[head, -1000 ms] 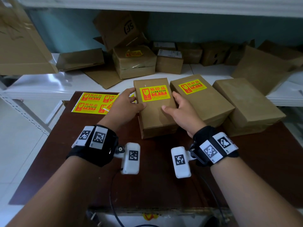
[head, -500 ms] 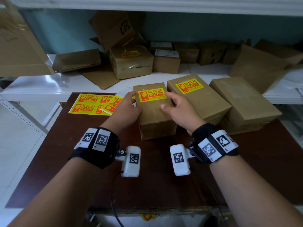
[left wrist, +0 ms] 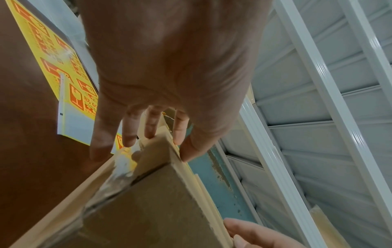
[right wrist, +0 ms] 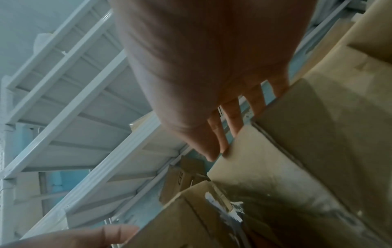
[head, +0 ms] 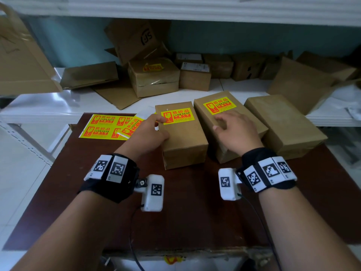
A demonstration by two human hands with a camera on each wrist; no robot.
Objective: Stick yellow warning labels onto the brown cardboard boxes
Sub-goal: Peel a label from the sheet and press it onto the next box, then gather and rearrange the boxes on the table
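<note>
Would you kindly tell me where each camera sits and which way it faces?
Head: worn on the head, looking forward and down at three boxes; both forearms and hands show.
Left wrist: looks along the left hand at the left box.
Right wrist: looks along the right hand toward the middle box.
Shared: left box appears in head and left wrist views.

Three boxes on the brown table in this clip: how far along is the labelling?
Two of three look done: the left box and middle box each carry a yellow label. The left hand grips the left box's edge; the right hand hovers open over the middle box. The right box shows no label on top; the label sheet holds more.
</note>
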